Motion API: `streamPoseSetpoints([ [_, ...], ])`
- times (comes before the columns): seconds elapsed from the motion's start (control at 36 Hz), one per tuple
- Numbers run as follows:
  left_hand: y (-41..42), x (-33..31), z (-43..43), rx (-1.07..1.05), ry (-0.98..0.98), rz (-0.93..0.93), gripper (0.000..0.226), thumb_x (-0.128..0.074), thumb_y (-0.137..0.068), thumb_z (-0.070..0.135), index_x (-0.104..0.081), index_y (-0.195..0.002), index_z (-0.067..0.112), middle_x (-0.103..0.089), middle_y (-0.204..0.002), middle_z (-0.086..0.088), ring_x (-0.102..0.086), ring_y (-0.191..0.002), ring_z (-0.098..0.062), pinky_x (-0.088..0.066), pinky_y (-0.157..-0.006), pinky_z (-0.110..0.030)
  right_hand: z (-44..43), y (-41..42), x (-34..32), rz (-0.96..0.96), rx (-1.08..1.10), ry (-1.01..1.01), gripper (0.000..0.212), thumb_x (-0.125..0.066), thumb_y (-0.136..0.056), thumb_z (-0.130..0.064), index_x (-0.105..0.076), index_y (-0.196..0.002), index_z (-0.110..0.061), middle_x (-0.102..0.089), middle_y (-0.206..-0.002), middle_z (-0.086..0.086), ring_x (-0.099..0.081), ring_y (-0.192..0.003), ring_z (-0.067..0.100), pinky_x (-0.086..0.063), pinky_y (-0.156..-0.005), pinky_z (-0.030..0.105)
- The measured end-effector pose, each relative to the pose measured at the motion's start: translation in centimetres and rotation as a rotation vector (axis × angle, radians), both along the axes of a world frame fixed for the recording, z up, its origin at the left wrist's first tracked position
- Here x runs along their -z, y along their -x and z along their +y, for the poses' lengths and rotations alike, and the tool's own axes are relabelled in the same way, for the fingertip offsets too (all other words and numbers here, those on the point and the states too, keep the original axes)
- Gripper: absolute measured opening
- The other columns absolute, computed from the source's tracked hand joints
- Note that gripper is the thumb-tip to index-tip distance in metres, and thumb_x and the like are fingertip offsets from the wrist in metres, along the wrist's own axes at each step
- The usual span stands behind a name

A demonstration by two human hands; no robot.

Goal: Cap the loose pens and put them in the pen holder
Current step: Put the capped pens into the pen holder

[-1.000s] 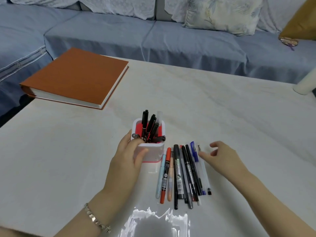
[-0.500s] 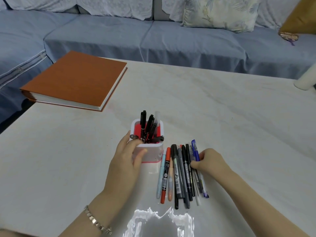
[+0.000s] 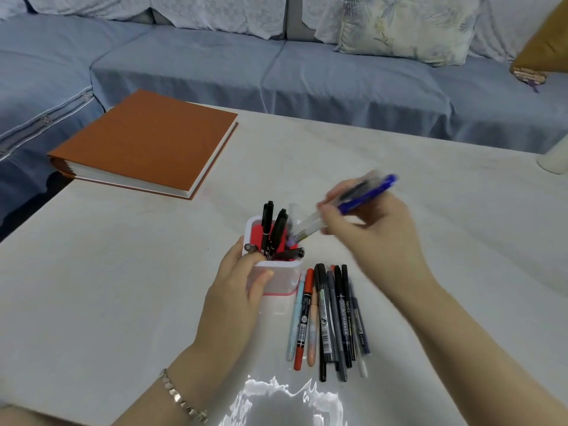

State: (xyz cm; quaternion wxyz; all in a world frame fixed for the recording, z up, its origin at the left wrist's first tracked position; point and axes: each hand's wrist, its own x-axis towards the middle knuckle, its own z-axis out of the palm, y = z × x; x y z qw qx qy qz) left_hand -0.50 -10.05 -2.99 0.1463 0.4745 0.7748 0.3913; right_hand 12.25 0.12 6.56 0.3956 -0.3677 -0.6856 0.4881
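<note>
A white pen holder (image 3: 278, 279) with a red inside stands on the table, with several black pens upright in it. My left hand (image 3: 236, 284) grips its near left side. My right hand (image 3: 365, 222) holds a clear pen with a blue cap (image 3: 362, 196), blurred by motion, tilted with its lower tip over the holder's opening. A second pen may lie in the same grip; the blur hides it. A row of several loose pens and markers (image 3: 330, 315) lies on the table just right of the holder.
An orange-covered book (image 3: 147, 139) lies at the table's far left corner. A white cylinder (image 3: 554, 158) stands at the right edge. A blue sofa (image 3: 307, 69) with cushions runs behind the table. Glare shines on the table's near edge (image 3: 285, 401).
My right hand picked the blue-capped pen from the right end of the row, lifted it and swung it toward the holder. My left hand stays on the holder.
</note>
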Motion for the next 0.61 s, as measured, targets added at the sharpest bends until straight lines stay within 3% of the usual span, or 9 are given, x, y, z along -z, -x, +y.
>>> streamPoseSetpoints([
  [0.08, 0.0, 0.0, 0.0, 0.006, -0.008, -0.007, 0.021, -0.050, -0.090, 0.025, -0.058, -0.109, 0.025, -0.046, -0.129, 0.009, -0.045, -0.101, 0.000, -0.031, -0.077, 0.006, -0.3, 2.0, 2.5, -0.287, -0.071, -0.038, 0.013, -0.064, -0.077, -0.010, -0.065, -0.080, -0.022, -0.068, -0.077, -0.006, -0.064, -0.071, 0.004, -0.051, -0.070, 0.013],
  [0.14, 0.0, 0.0, 0.0, 0.004, -0.011, -0.025, 0.021, -0.051, -0.090, 0.024, -0.058, -0.110, 0.023, -0.045, -0.131, 0.010, -0.044, -0.097, 0.005, -0.030, -0.075, 0.009, -0.4, 2.6, 3.7, -0.384, -0.090, -0.082, 0.007, -0.067, -0.076, -0.016, -0.067, -0.082, -0.019, -0.066, -0.080, -0.005, -0.059, -0.072, 0.000, -0.043, -0.064, 0.006],
  [0.25, 0.0, 0.1, 0.0, 0.005, -0.025, -0.037, 0.021, -0.052, -0.089, 0.023, -0.059, -0.109, 0.026, -0.044, -0.133, 0.011, -0.042, -0.095, 0.009, -0.028, -0.073, 0.010, -0.3, 2.2, 4.6, -0.423, -0.079, -0.197, 0.024, -0.069, -0.074, -0.036, -0.063, -0.095, -0.027, -0.054, -0.099, -0.010, -0.044, -0.093, 0.005, -0.033, -0.072, 0.004],
  [0.31, -0.1, -0.1, 0.0, 0.006, -0.030, -0.040, 0.018, -0.052, -0.090, 0.022, -0.058, -0.105, 0.029, -0.044, -0.133, 0.011, -0.042, -0.098, 0.005, -0.029, -0.073, 0.011, 0.0, 0.9, 4.8, -0.394, -0.021, -0.159, 0.024, -0.064, -0.078, -0.040, -0.061, -0.100, -0.029, -0.054, -0.096, -0.012, -0.048, -0.089, 0.003, -0.034, -0.069, 0.002],
  [0.39, -0.1, -0.3, 0.1, 0.028, -0.036, -0.027, 0.018, -0.051, -0.090, 0.020, -0.052, -0.099, 0.035, -0.043, -0.134, 0.010, -0.042, -0.100, 0.001, -0.033, -0.077, 0.002, 1.1, -1.6, 6.4, -0.504, 0.087, -0.040, 0.031, -0.060, -0.083, -0.038, -0.061, -0.106, -0.018, -0.060, -0.091, -0.005, -0.055, -0.078, 0.008, -0.037, -0.066, 0.010],
  [0.47, 0.1, -0.1, 0.0, 0.020, -0.017, -0.015, 0.017, -0.051, -0.090, 0.021, -0.058, -0.106, 0.024, -0.044, -0.135, 0.005, -0.047, -0.104, -0.006, -0.036, -0.085, -0.015, 1.7, -3.8, 8.6, -0.896, 0.077, 0.123, 0.058, -0.062, -0.080, -0.046, -0.047, -0.124, -0.012, -0.056, -0.111, 0.007, -0.056, -0.095, 0.019, -0.039, -0.076, 0.024],
  [0.53, 0.1, 0.0, 0.0, 0.013, -0.016, -0.004, 0.020, -0.052, -0.090, 0.022, -0.059, -0.108, 0.022, -0.045, -0.134, 0.004, -0.050, -0.108, -0.010, -0.038, -0.088, -0.018, 1.7, -4.5, 10.0, -1.067, 0.011, 0.197, 0.066, -0.063, -0.077, -0.050, -0.042, -0.125, -0.011, -0.053, -0.117, 0.010, -0.056, -0.101, 0.024, -0.042, -0.076, 0.027],
  [0.61, 0.1, 0.0, 0.1, 0.010, -0.018, 0.002, 0.020, -0.052, -0.090, 0.022, -0.059, -0.108, 0.021, -0.047, -0.132, 0.004, -0.049, -0.106, -0.007, -0.037, -0.087, -0.017, 1.6, -4.6, 11.1, -1.039, -0.011, 0.268, 0.053, -0.061, -0.079, -0.048, -0.049, -0.111, -0.008, -0.060, -0.103, 0.006, -0.057, -0.092, 0.021, -0.041, -0.070, 0.028],
])
